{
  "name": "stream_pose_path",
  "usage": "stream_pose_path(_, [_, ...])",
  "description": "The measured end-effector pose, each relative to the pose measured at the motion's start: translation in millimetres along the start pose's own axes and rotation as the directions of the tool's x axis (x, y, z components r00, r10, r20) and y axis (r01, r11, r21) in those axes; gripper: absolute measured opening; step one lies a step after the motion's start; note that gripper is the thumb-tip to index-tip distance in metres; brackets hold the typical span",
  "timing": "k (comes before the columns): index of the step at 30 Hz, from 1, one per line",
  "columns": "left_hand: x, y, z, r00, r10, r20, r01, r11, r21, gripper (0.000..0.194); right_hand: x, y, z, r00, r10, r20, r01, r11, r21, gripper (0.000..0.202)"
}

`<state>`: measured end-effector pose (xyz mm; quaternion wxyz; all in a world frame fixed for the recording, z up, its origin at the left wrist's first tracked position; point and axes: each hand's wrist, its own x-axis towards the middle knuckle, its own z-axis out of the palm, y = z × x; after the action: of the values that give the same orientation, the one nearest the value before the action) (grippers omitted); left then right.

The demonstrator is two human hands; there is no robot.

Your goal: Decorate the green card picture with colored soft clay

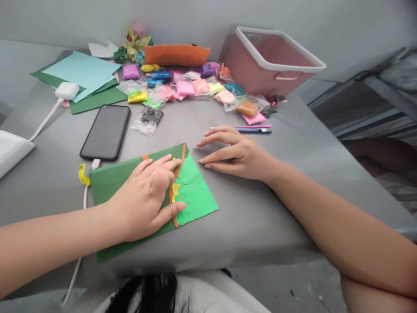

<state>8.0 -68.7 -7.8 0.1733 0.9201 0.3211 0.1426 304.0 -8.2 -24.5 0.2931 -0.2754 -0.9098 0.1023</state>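
Note:
My left hand (146, 198) lies with fingers spread on a dark green card (114, 176), pressing it to the table. The card's right part is coated in bright green clay (198, 191) with wavy scalloped marks. Orange clay strips (183, 154) and a bit of yellow clay (176, 191) run along the border of that area, partly under my fingers. Just right of the card, my right hand (236, 152) rests on the table, thumb and index finger pinched at a tiny dark green piece (201, 164), probably clay. Its other fingers are stretched out.
Behind the card lie a phone (106, 130) on a white cable, and several clay packets (185, 88). Blue and pink tools (254, 129) sit beyond my right hand. Farther back are coloured paper sheets (81, 69), an orange piece (176, 55) and a pink bin (257, 69).

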Motion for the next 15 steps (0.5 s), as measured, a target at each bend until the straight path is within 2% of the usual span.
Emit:
stream_pose_path(3, [2.4,-2.9,-1.2,0.999,0.043,-0.027,-0.044,0.998,-0.044,0.018,1.6,-2.0,-0.3,1.0,0.013,0.005,-0.014,0.998,0.063,0.008])
stream_pose_path(7, [6.2,-6.9,-3.2,0.987,0.114,-0.111,-0.124,0.989,-0.082,0.015,3.6,-15.9,-1.7,0.985,0.169,0.026,-0.171,0.972,0.161,0.01])
stream_pose_path(9, [7.6,-8.1,-3.4,0.979,0.146,-0.143,-0.156,0.986,-0.063,0.016,4.2,-27.2,-1.4,0.978,0.205,0.029,-0.207,0.962,0.176,0.013])
stream_pose_path(12, [8.3,-9.5,-1.7,0.978,0.144,-0.15,-0.152,0.988,-0.039,0.022,5.4,-43.4,0.9,0.997,0.063,0.044,-0.069,0.984,0.162,0.015])
stream_pose_path(15, [8.0,-11.1,1.5,0.983,0.115,-0.146,-0.123,0.991,-0.048,0.024,6.6,-52.3,4.6,0.997,-0.042,0.066,0.035,0.994,0.1,0.014])
